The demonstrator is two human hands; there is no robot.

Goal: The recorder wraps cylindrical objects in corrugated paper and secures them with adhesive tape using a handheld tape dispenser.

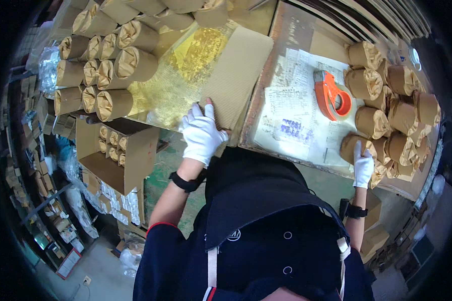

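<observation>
My left hand (pixel 201 131), in a white glove with some bare fingertips, lies on a ribbed corrugated cardboard sheet (pixel 241 62), fingers stretched out over its near end. My right hand (pixel 363 168), gloved in white too, grips a brown cylinder (pixel 350 149) with crumpled paper at its end; the far side of this grip is hidden. That cylinder is at the near left corner of a group of similar paper-stuffed cylinders (pixel 404 118) on the right-hand table. Left of them, an orange tape dispenser (pixel 328 96) rests on printed paper sheets (pixel 291 113).
More brown cylinders (pixel 135 62) stand in stacked rows on the left table, beside its worn yellow surface (pixel 198 52). Below them sits an open carton (pixel 138 168) holding several wrapped pieces. Flat boards (pixel 371 15) lean at the far right. Shelves with goods (pixel 40 170) line the left.
</observation>
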